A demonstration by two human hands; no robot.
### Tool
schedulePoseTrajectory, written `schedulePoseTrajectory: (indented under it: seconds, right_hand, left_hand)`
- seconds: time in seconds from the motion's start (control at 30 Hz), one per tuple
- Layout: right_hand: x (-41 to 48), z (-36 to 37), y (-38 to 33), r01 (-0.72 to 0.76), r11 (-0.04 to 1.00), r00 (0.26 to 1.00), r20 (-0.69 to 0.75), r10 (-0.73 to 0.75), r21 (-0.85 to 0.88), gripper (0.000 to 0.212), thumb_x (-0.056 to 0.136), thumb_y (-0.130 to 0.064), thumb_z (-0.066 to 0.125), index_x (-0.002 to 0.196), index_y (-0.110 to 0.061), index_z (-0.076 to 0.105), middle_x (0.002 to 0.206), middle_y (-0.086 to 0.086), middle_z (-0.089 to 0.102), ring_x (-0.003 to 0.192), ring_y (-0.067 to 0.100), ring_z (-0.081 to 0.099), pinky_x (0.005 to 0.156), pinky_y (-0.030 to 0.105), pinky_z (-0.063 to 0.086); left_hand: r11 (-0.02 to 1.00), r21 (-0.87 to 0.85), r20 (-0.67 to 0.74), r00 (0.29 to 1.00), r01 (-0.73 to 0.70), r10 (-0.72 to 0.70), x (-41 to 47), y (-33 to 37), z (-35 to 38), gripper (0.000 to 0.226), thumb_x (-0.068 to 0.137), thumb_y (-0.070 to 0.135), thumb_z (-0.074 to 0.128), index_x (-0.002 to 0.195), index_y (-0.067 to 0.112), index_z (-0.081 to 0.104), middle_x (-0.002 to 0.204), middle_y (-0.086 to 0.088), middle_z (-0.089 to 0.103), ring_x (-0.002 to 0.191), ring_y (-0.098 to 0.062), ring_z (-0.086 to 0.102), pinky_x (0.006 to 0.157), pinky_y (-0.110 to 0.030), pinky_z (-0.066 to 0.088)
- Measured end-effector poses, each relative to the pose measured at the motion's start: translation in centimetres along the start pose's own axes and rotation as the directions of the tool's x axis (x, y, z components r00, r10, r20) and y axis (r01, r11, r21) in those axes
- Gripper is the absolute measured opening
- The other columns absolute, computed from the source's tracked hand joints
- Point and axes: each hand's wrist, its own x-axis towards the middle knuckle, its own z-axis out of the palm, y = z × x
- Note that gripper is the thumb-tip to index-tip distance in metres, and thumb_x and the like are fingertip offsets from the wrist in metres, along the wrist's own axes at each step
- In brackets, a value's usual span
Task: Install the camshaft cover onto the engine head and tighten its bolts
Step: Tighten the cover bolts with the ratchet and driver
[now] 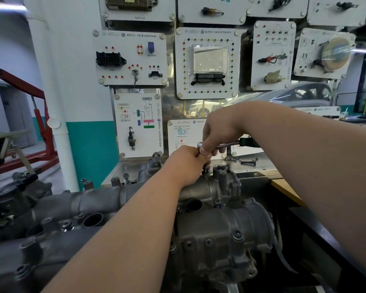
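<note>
The right hand [220,132] and left hand [187,163] touch and grip a silver ratchet [228,145] at the far edge of the grey camshaft cover [93,201]. Loose bolts [248,162] lie behind.

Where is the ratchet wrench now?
Head view, centre: ratchet wrench in the right hand, left hand gripping below it, above the far end of the camshaft cover.

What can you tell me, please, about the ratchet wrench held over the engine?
The ratchet wrench is shiny silver metal, with a rounded head at its left end and a dark, greenish grip at its right. It lies roughly level above the far end of the grey camshaft cover. The right hand curls over its shaft beside the head; the left hand grips just below the head, hiding the part that runs down.
</note>
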Motion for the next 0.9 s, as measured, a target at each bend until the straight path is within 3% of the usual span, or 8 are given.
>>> schedulePoseTrajectory:
  seconds: [0.1,0.23,0.33,0.53,0.73,0.8,0.9]
  right_hand:
    - [0.0,-0.1,-0.4,-0.05,0.997,0.999,0.019,0.051,-0.057,0.039,0.086,-0.052,0.063,0.081,-0.015,0.072,0.071,-0.004,0.073,0.075,0.015,0.069,0.067,0.029,0.049]
    - [0.2,0.2,-2.2,-0.095,0.986,0.995,0.006,0.097,-0.137,0.037,0.091,-0.041,0.059,0.07,-0.011,0.065,0.054,-0.001,0.065,0.047,0.013,0.059,0.052,0.025,0.046]
    - [0.2,0.2,-3.3,-0.111,0.966,0.994,-0.015,0.111,-0.233,0.038,0.092,-0.04,0.057,0.065,-0.014,0.063,0.041,-0.005,0.06,0.047,0.012,0.056,0.051,0.027,0.041]
    - [-0.3,0.4,-3.6,-0.113,0.941,0.994,-0.039,0.106,-0.32,0.033,0.093,-0.035,0.053,0.067,-0.016,0.061,0.036,-0.007,0.056,0.049,0.01,0.056,0.051,0.027,0.039]
    - [-1.2,0.1,-3.8,-0.135,0.956,0.989,0.017,0.145,-0.261,0.041,0.098,-0.042,0.047,0.067,-0.016,0.048,0.031,-0.003,0.051,0.023,0.006,0.047,0.048,0.027,0.034]
    - [-1.3,0.0,-3.8,-0.119,0.959,0.992,0.005,0.125,-0.255,0.043,0.096,-0.045,0.051,0.066,-0.013,0.055,0.039,-0.003,0.057,0.03,0.008,0.052,0.049,0.026,0.036]
    - [-1.2,-0.4,-3.6,-0.081,0.969,0.995,0.045,0.094,-0.234,0.034,0.092,-0.041,0.06,0.081,-0.011,0.07,0.069,-0.001,0.069,0.064,0.015,0.064,0.063,0.027,0.05]
  left_hand:
    - [1.0,0.019,0.005,1.0,-0.017,0.016,-0.1,0.1,0.1,0.032,0.097,0.035,0.044,0.08,0.018,0.066,0.044,0.015,0.055,0.046,0.003,0.049,0.049,-0.019,0.033]
    - [0.998,0.066,-0.059,0.998,-0.003,0.007,-0.1,0.3,0.4,0.037,0.094,0.036,0.045,0.085,0.009,0.068,0.072,-0.003,0.064,0.07,-0.02,0.056,0.067,-0.03,0.045]
    - [0.998,0.054,-0.119,0.993,-0.011,0.018,-0.1,0.1,0.6,0.03,0.089,0.037,0.056,0.084,0.01,0.067,0.076,-0.004,0.066,0.076,-0.018,0.059,0.065,-0.025,0.043]
    - [0.999,0.037,-0.201,0.98,0.003,0.005,0.3,0.0,0.6,0.028,0.081,0.035,0.068,0.067,0.011,0.063,0.062,-0.001,0.062,0.061,-0.013,0.055,0.052,-0.023,0.037]
    - [0.999,0.037,-0.207,0.978,0.007,0.001,0.1,0.1,0.2,0.038,0.078,0.031,0.067,0.051,0.017,0.046,0.042,0.007,0.046,0.045,-0.006,0.039,0.046,-0.024,0.027]
    - [1.0,0.018,-0.195,0.981,0.003,0.0,-0.1,0.0,0.0,0.033,0.08,0.03,0.066,0.055,0.013,0.053,0.045,0.006,0.049,0.049,-0.01,0.042,0.048,-0.025,0.031]
    - [1.0,-0.001,-0.161,0.987,-0.015,0.015,-0.2,-0.2,-0.1,0.027,0.083,0.032,0.066,0.075,0.006,0.066,0.062,-0.003,0.061,0.06,-0.015,0.051,0.058,-0.027,0.039]
